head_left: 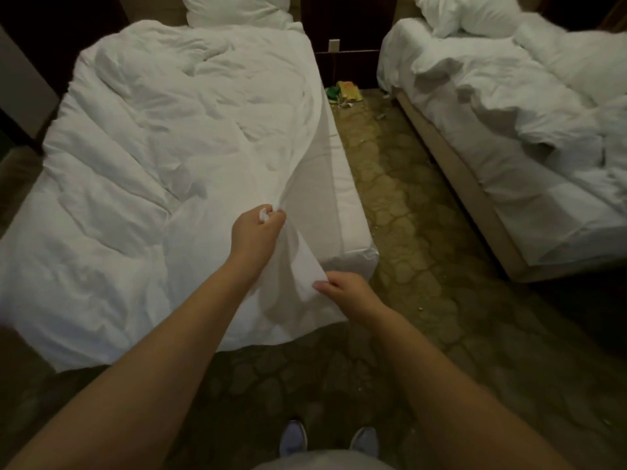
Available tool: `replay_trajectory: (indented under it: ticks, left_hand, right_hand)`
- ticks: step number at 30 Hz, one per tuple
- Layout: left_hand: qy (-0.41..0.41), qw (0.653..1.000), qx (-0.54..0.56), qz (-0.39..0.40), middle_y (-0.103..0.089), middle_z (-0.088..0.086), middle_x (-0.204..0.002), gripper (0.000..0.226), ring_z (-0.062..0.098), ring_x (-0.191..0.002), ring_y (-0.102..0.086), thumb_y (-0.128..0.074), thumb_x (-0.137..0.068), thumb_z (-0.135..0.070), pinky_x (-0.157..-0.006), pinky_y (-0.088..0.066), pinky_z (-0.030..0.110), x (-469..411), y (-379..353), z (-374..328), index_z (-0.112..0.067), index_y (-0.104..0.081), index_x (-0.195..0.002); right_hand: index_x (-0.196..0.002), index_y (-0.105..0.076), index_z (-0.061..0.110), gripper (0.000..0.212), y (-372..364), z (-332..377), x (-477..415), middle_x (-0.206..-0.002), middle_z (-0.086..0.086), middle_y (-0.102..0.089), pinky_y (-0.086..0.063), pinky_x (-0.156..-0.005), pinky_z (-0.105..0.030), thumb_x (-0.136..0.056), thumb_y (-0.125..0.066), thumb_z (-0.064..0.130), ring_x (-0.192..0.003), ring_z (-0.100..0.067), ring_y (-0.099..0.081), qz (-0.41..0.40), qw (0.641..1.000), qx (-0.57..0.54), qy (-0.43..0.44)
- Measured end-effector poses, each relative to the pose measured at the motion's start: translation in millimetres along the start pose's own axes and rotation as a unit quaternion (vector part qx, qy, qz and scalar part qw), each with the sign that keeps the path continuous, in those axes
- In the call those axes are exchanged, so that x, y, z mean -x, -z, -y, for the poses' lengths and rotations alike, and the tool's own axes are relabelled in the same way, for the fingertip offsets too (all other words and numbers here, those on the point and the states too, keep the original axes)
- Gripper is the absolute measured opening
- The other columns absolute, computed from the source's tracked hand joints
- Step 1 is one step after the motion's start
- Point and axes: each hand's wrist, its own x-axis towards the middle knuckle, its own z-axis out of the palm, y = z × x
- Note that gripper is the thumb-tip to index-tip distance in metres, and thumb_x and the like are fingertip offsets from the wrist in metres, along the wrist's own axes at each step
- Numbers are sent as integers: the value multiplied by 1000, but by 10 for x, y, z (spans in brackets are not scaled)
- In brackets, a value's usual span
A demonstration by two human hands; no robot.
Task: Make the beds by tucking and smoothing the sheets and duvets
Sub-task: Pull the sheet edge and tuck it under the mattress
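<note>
Duvet [152, 147] crumpled on bed [342, 198], corner lifted | left hand [259, 232] fists its edge, right hand [346, 290] pinches corner | risk: uneven tug skews it; light pinch may slip

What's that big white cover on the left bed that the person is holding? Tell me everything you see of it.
The duvet is white, soft-looking cloth, puffy and heavily creased. It lies spread over most of the left bed and droops over its near end, leaving a strip of the sheeted mattress bare on the right. The left hand grips a lifted bunch of its right edge; the right hand pinches its near corner.
</note>
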Motion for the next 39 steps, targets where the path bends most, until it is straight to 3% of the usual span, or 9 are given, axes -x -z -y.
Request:
replay_trajectory:
  ticks: [6, 11, 14, 18, 21, 25, 31, 35, 39]
  left_hand:
    - [-51, 996, -67, 9, -52, 3, -76, 22, 19, -77, -46, -49, -96, -28, -61, -23, 27, 99, 60, -48, -12, -49, -81]
    - [-94, 993, -67, 8, -46, -5, -66, 23, 21, -69, -49, -43, -98, -33, -59, -30, 30, 662, 220, 47, -15, -44, -82]
    - [-106, 992, -60, 22, -45, -9, -67, 23, 9, -63, -48, -44, -95, -38, -54, -34, 15, 889, 287, -22, -17, -42, -86]
    - [-69, 996, -45, 42, -45, -10, -76, 33, 5, -62, -45, -59, -87, -42, -51, -35, 8, 865, 334, -126, -19, -35, -92]
    - [-47, 998, -41, 33, -48, -9, -85, 40, 6, -72, -49, -64, -82, -45, -54, -34, 9, 771, 384, -96, -21, -35, -94]
    - [-62, 997, -42, 36, -45, -14, -78, 47, 4, -67, -47, -70, -75, -48, -52, -35, 11, 747, 392, -80, -20, -35, -91]
    - [-121, 990, -68, 39, -41, -12, -67, 32, 8, -59, -42, -65, -85, -31, -55, -36, 6, 749, 360, -93, -28, -36, -74]
    - [-149, 986, -70, 41, -40, -7, -57, 36, 8, -53, -36, -52, -93, -18, -50, -29, 16, 638, 395, -1, -24, -35, -62]
    - [-125, 992, -6, 19, -38, -5, -54, 37, 7, -51, -37, -49, -96, -18, -49, -27, 19, 541, 434, 75, -19, -38, -60]
  right_hand:
    - [-96, -64, 8, 33, -163, 412, 146, -96, -8, -63, -47, -86, -38, -100, -42, 32, -88, -21, -57, -105, 992, -62, 33]
    - [-101, -62, 11, 24, -97, 853, 25, -99, -7, -63, -49, -88, -34, -100, -44, 28, -98, -24, -60, -193, 952, -236, -6]
    - [-105, -60, 5, 23, -85, 1070, 6, -91, -7, -64, -54, -66, -21, -101, -45, 22, -80, -18, -62, -139, 930, -339, -8]
    - [-107, -58, 3, 21, -115, 1221, -17, -78, -2, -53, -38, -41, -4, -101, -46, 19, -59, -3, -48, -81, 920, -382, 8]
    - [-95, -58, 8, 17, -177, 1263, -39, -73, -3, -55, -43, -46, -7, -99, -50, 21, -58, -5, -52, -89, 914, -396, -8]
    - [-83, -56, 7, 19, -243, 1207, -63, -76, -9, -59, -50, -63, -29, -96, -54, 21, -68, -18, -59, -78, 895, -439, -30]
    - [-88, -57, 6, 16, -160, 1150, -115, -77, -8, -60, -51, -64, -29, -97, -54, 19, -69, -18, -59, -52, 853, -519, -37]
    - [-93, -54, 7, 11, -151, 1128, -194, -79, -7, -58, -49, -67, -29, -97, -52, 16, -72, -18, -57, -35, 822, -568, -28]
    - [-99, -54, 5, 11, -95, 1076, -142, -85, -8, -63, -56, -67, -26, -100, -45, 12, -77, -18, -65, -56, 855, -513, 45]
